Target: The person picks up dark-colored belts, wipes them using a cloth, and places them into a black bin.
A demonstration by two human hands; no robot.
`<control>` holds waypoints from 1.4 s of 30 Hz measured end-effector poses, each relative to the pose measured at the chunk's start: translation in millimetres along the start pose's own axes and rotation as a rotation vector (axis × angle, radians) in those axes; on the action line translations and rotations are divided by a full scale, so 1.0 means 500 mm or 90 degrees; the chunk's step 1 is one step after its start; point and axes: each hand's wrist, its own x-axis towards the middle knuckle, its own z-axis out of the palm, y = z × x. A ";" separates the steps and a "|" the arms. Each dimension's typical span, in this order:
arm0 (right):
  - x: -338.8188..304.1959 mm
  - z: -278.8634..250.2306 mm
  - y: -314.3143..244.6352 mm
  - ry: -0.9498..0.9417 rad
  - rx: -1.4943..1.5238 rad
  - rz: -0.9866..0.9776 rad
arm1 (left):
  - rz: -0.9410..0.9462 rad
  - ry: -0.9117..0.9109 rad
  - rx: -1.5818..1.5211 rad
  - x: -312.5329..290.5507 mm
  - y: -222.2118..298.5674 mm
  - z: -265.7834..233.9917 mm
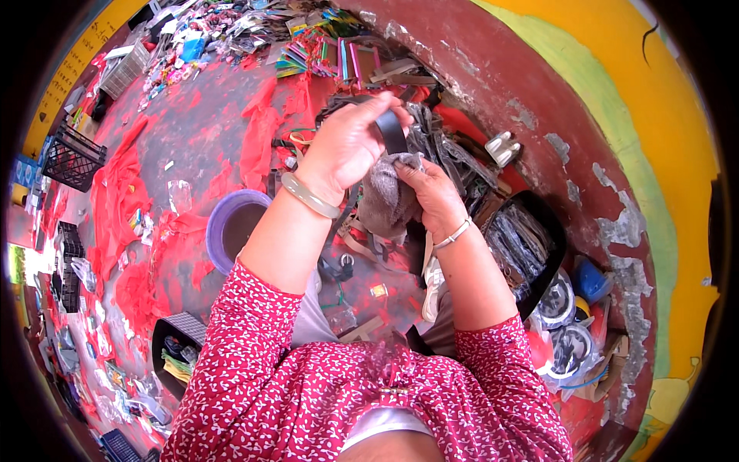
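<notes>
My left hand (350, 142) is raised in front of me, its fingers closed on a black belt (392, 132) that bends down toward the cloth. A grey-brown cloth (389, 202) hangs bunched below it, damp-looking and creased. My right hand (437, 199) grips that cloth, thumb on top, close to where the belt goes behind its upper edge. Whether the cloth wraps fully around the belt is hidden. A pale bangle (309, 195) circles my left wrist, and a thin silvery bracelet (454, 233) my right.
Left of my knees stands a purple bucket (212, 232) with dark water-like contents. At my right, a black bin (560, 245) holds plastic-wrapped dark strips. More dark strips (443, 150) lie heaped ahead by the peeling wall (531, 115). A black crate (73, 159) sits far left.
</notes>
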 end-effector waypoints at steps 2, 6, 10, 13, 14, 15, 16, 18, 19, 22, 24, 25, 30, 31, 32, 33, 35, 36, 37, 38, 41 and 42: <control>-0.004 0.002 -0.001 -0.043 -0.001 -0.004 | 0.034 0.043 0.238 -0.008 -0.018 0.013; -0.028 0.011 -0.030 -0.131 0.062 -0.038 | -0.101 0.056 0.230 -0.019 -0.019 0.033; -0.038 0.007 -0.035 -0.192 0.051 -0.002 | -0.116 0.084 0.123 -0.015 -0.016 0.028; -0.042 0.012 -0.031 -0.198 0.057 0.026 | -0.072 0.102 0.124 -0.009 -0.023 0.018; -0.042 0.013 -0.031 -0.193 0.043 0.037 | -0.066 0.110 0.100 -0.006 -0.020 0.014; -0.044 0.013 -0.030 -0.186 0.029 0.047 | -0.062 0.116 0.076 -0.002 -0.015 0.010; -0.044 0.013 -0.022 -0.189 0.010 0.052 | -0.058 0.122 0.052 -0.001 -0.011 0.008; -0.047 0.016 -0.020 -0.194 -0.001 0.055 | -0.038 0.148 0.104 -0.007 -0.001 0.012; -0.048 0.017 -0.020 -0.197 -0.006 0.057 | -0.028 0.162 0.130 -0.009 0.002 0.015; -0.053 0.020 -0.014 -0.212 -0.033 0.057 | -0.004 0.187 0.117 -0.002 0.022 0.002; -0.055 0.028 -0.009 -0.213 -0.032 0.061 | 0.009 0.195 0.133 -0.002 0.032 -0.008; -0.056 0.028 -0.006 -0.223 -0.049 0.065 | 0.024 0.203 0.123 -0.001 0.040 -0.013; -0.067 0.020 0.003 -0.263 -0.122 0.099 | 0.089 0.275 0.131 -0.004 0.094 -0.034; -0.070 0.022 0.003 -0.265 -0.125 0.115 | 0.107 0.284 0.130 -0.004 0.105 -0.042; -0.070 0.021 0.009 -0.250 -0.138 0.121 | 0.130 0.296 0.100 -0.007 0.116 -0.051; -0.068 0.019 0.014 -0.252 -0.142 0.121 | 0.131 0.298 0.103 -0.008 0.116 -0.053; -0.065 0.015 0.023 -0.256 -0.151 0.121 | 0.133 0.301 0.109 -0.010 0.114 -0.055; -0.063 0.013 0.023 -0.254 -0.144 0.096 | 0.123 0.286 0.093 -0.006 0.108 -0.058; -0.062 0.010 0.021 -0.253 -0.137 0.070 | 0.114 0.258 0.063 -0.004 0.105 -0.062; -0.061 0.008 0.020 -0.250 -0.130 0.044 | 0.104 0.230 0.034 -0.001 0.102 -0.065; -0.067 0.016 0.008 -0.218 -0.049 0.013 | -0.016 0.120 -0.033 0.006 0.077 -0.072; -0.062 0.008 0.009 -0.208 -0.046 -0.010 | -0.040 0.123 -0.054 0.012 0.057 -0.064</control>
